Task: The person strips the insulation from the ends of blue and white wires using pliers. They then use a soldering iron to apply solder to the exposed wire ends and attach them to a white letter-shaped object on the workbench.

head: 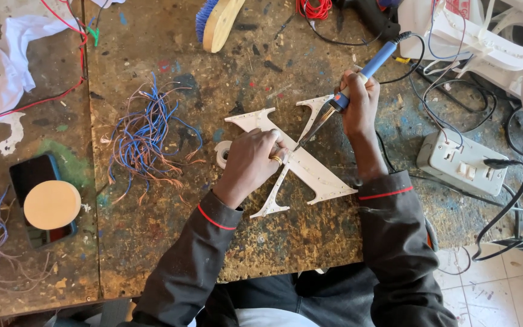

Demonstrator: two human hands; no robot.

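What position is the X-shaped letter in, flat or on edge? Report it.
Flat. The white X-shaped letter lies face up on the workbench, the left hand pressing its centre while the right hand aims a soldering iron at it.

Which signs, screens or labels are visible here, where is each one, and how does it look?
Sign letter: X-shaped, cream-white, flat on the bench centre, under the left hand.
Phone: dark screen, blue case, bench left, partly covered by a round tan disc.
No packages or labels show clearly.

X-shaped letter (pixel 301 160) on workbench (pixel 171 242), wire bundle (pixel 146 136) left, socket box (pixel 461 162) right, brush (pixel 219 21) behind
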